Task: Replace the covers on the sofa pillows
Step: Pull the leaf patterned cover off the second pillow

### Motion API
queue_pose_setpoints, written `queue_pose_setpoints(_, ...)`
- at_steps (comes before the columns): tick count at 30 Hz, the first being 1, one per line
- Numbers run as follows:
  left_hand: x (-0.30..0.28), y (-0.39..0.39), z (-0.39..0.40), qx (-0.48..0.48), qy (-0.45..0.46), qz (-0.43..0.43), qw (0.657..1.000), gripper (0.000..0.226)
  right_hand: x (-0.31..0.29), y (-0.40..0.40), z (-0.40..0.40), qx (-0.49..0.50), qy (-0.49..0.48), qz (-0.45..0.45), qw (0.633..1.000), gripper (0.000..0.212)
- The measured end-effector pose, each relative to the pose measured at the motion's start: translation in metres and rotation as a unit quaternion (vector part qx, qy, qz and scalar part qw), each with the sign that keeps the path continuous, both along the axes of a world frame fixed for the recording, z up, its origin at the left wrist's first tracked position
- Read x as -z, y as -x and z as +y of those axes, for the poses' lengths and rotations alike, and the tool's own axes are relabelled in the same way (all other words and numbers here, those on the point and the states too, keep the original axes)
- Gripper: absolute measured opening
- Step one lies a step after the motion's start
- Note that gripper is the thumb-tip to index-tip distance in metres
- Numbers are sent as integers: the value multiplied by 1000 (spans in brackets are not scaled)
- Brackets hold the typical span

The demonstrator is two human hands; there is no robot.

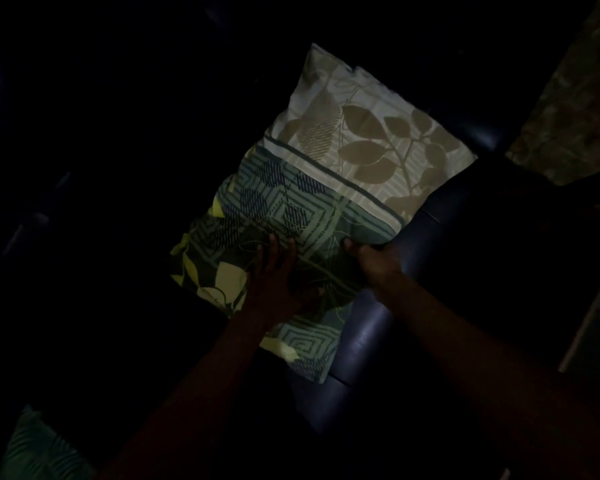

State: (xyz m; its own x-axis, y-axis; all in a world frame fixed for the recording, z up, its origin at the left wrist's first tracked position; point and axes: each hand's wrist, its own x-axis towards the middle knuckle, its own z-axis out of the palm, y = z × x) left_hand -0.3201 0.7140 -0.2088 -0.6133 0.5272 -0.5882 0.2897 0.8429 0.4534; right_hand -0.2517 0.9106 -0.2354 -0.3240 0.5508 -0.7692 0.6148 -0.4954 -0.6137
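Down at the near left corner, a green cushion (pixel 39 448) shows dimly in the dark. Right of it, across the middle, a pillow (pixel 378 133) lies slantwise on a dark sofa (pixel 371 341), its far half showing pale cloth with tan leaves. A green patterned cover (pixel 281 209) wraps its near half, with a loose end trailing toward the viewer. On that cover rests the left hand (pixel 274 271), fingers laid out fairly straight and pressing the cloth flat. Just to the right, the right hand (pixel 374 259) grips the cover's right edge where it meets the sofa, fingers curled round the cloth. At the far right, a strip of mottled floor (pixel 568 109) shows beyond the sofa.
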Motion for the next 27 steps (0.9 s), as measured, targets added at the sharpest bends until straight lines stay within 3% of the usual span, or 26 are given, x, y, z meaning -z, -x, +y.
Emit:
queue_pose_setpoints(3,-34,2,4,-42,3,-71,997,103,-49,-4,-4,-16,-50,2,999,56)
queue_pose_setpoints(6,-84,-4,11,-123,-86,-89,985,76,-98,-12,-8,-42,-84,27,995,68)
queue_pose_setpoints(8,-125,-10,21,-205,-182,-115,955,63,-138,-24,-15,-90,-114,29,989,65)
queue_pose_setpoints(10,-162,-15,36,-255,-217,-156,929,68,-180,-38,-26,-165,-174,25,970,58)
queue_pose_setpoints(13,-203,-25,58,-243,-212,-194,927,84,-233,-60,-54,-268,-230,24,935,66)
queue_pose_setpoints(17,-212,-55,68,-260,-143,-181,937,106,-261,-101,-90,-415,-260,-9,872,60)
queue_pose_setpoints(21,-189,-90,37,-347,-84,-133,925,62,-262,-139,-101,-489,-245,-2,837,63)
queue_pose_setpoints(24,-184,-104,17,-376,-110,-136,910,43,-256,-159,-102,-517,-247,32,819,69)
queue_pose_setpoints(27,-183,-103,3,-391,-148,-137,898,28,-251,-172,-92,-455,-235,43,858,81)
